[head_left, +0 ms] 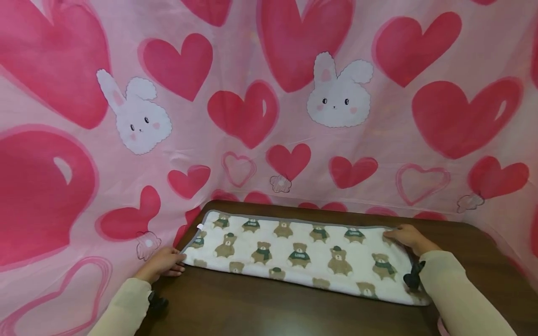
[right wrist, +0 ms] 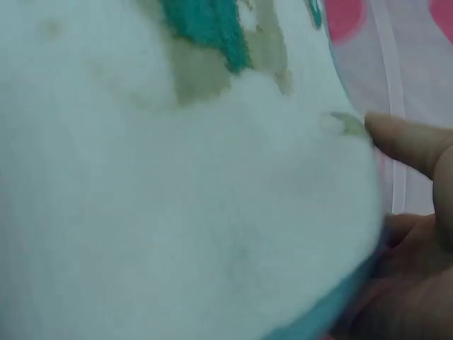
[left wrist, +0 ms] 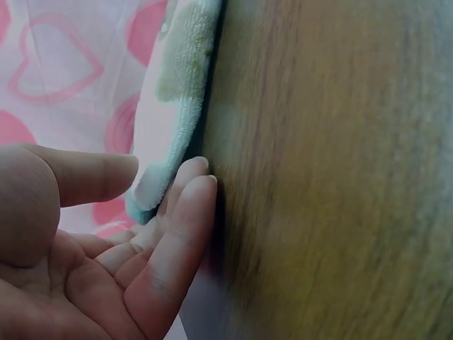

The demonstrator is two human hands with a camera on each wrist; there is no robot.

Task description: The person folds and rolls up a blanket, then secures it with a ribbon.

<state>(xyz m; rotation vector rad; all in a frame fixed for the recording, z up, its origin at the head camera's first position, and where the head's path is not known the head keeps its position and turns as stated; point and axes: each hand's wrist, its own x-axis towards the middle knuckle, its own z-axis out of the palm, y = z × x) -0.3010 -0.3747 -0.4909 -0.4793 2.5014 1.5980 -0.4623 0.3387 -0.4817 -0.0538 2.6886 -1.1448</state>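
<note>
A folded plush blanket (head_left: 277, 254), white with brown bears in green scarves and sweaters and a grey edging, lies lengthwise on the brown table. My left hand (head_left: 166, 262) is at its near left corner. In the left wrist view, the blanket's corner (left wrist: 166, 127) sits between the thumb and the fingers, which reach beneath it. At the far right corner, my right hand (head_left: 409, 238) grips the edge. The right wrist view has the thumb on top of the blanket (right wrist: 212, 198) and the other fingers partly hidden beneath.
The wooden table (head_left: 252, 308) shows in front of the blanket and to its right. A pink cloth (head_left: 244, 60) printed with red hearts and white rabbits hangs behind and at both sides. A small pink object (head_left: 442, 326) is partly visible by the right forearm.
</note>
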